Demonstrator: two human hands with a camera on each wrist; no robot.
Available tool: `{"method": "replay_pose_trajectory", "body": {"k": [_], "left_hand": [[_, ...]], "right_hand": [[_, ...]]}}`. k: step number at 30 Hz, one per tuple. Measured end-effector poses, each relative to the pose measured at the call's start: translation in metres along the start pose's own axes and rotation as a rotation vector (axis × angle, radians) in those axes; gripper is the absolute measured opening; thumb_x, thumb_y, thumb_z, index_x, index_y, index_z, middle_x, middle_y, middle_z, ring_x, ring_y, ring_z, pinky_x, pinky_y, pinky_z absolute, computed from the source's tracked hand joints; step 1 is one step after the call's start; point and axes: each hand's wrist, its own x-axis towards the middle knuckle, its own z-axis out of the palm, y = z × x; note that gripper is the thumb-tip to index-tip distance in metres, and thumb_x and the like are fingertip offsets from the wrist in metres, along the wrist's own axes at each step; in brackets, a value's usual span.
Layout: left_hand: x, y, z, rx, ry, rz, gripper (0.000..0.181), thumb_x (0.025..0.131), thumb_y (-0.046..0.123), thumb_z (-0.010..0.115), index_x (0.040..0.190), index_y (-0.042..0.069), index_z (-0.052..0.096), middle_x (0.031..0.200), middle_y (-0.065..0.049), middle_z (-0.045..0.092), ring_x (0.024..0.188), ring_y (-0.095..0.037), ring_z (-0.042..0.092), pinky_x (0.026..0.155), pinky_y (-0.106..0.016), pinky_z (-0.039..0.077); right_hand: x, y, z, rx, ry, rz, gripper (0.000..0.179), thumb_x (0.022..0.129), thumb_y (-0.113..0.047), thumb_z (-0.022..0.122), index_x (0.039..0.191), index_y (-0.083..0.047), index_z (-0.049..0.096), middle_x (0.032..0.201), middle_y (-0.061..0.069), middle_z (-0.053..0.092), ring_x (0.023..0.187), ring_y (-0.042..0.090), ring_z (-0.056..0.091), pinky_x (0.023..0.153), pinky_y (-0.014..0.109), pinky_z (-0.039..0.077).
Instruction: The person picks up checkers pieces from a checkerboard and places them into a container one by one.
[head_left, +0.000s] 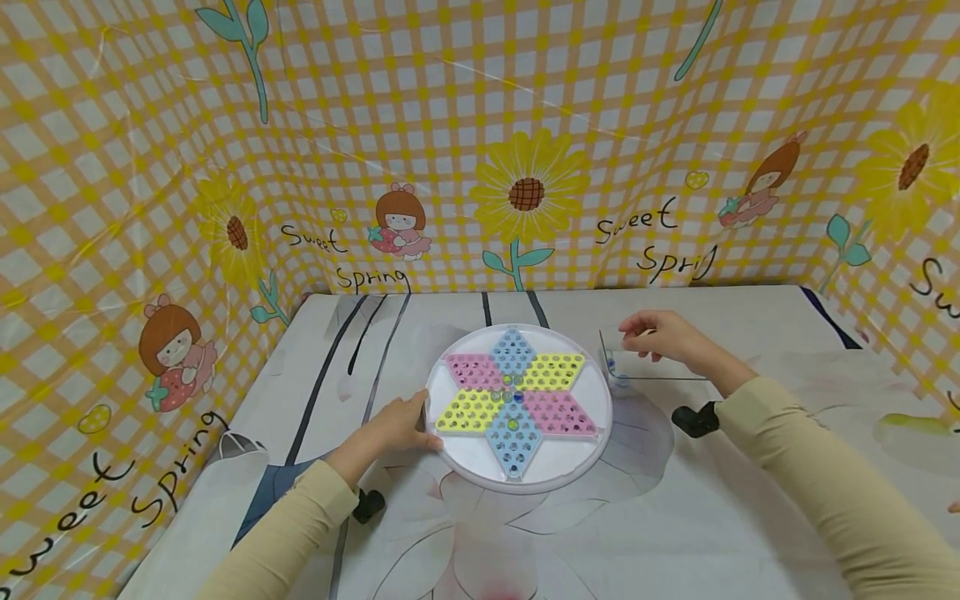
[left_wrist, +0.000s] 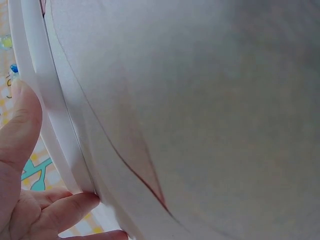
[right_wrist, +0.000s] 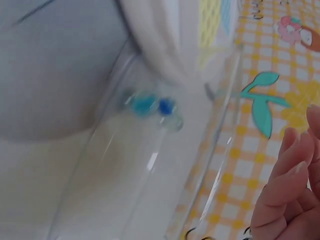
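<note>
A round white Chinese checkers board (head_left: 463, 454) with a pink, yellow and blue star of holes lies on the table. Several glass marbles sit around its centre, a blue one (head_left: 518, 397) among them, and a yellow-green one (head_left: 513, 425) rests in the near blue point. My left hand (head_left: 397, 423) grips the board's left rim, thumb on top and fingers at its outer edge. Over the clear box (right_wrist: 150, 160) right of the board, my right hand (head_left: 663, 335) has bent fingers; whether they pinch a marble I cannot tell. Blue and clear marbles (right_wrist: 144, 103) lie inside the box.
The white table (head_left: 645, 525) bears printed lines and a flower. A yellow checked cloth (head_left: 450, 100) with sunflowers walls the back and sides. Black devices, one below the left wrist (head_left: 367, 505) and one below the right (head_left: 696, 419), hang by the sleeves.
</note>
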Motion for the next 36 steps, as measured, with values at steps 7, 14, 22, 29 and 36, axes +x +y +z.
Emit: {"method": "replay_pose_trajectory", "body": {"k": [7,14,22,29,36], "left_hand": [[0.0,0.0,-0.001,0.002,0.0,0.001,0.093,0.073,0.041,0.074,0.141,-0.002,0.028,0.132,-0.027,0.045,0.124,-0.045,0.038,0.101,-0.053,0.034],[-0.001,0.001,-0.001,-0.004,0.005,0.008,0.092,0.072,0.04,0.074,0.14,-0.002,0.028,0.13,-0.027,0.047,0.122,-0.044,0.04,0.1,-0.053,0.035],[-0.001,0.002,-0.002,0.0,0.004,0.004,0.091,0.073,0.039,0.074,0.14,-0.002,0.029,0.129,-0.028,0.047,0.122,-0.044,0.041,0.1,-0.052,0.036],[0.0,0.001,-0.001,0.003,0.001,-0.001,0.092,0.073,0.04,0.074,0.14,-0.002,0.028,0.13,-0.027,0.047,0.122,-0.044,0.041,0.1,-0.052,0.036],[0.0,0.0,0.0,-0.004,0.003,0.002,0.092,0.073,0.04,0.074,0.141,-0.002,0.028,0.131,-0.027,0.046,0.123,-0.044,0.04,0.1,-0.053,0.035]], "right_hand": [[0.002,-0.021,0.016,0.009,-0.038,-0.024,0.036,0.087,-0.021,0.06,0.115,0.002,0.053,0.1,0.013,0.055,0.08,0.022,0.053,0.063,0.028,0.048],[0.01,-0.037,0.03,0.056,-0.08,-0.034,0.036,0.087,-0.021,0.061,0.115,0.001,0.053,0.101,0.012,0.054,0.08,0.021,0.054,0.066,0.033,0.05],[0.019,-0.053,0.049,0.074,-0.109,-0.043,0.034,0.086,-0.02,0.061,0.114,-0.002,0.055,0.101,0.012,0.055,0.083,0.025,0.054,0.066,0.027,0.048],[0.026,-0.065,0.066,0.114,-0.132,-0.079,0.029,0.087,-0.016,0.059,0.112,-0.001,0.055,0.099,0.011,0.056,0.081,0.024,0.054,0.07,0.036,0.049],[0.031,-0.072,0.084,0.157,-0.161,-0.104,0.033,0.086,-0.013,0.06,0.114,0.004,0.054,0.097,0.011,0.057,0.08,0.027,0.055,0.071,0.04,0.05]]}}
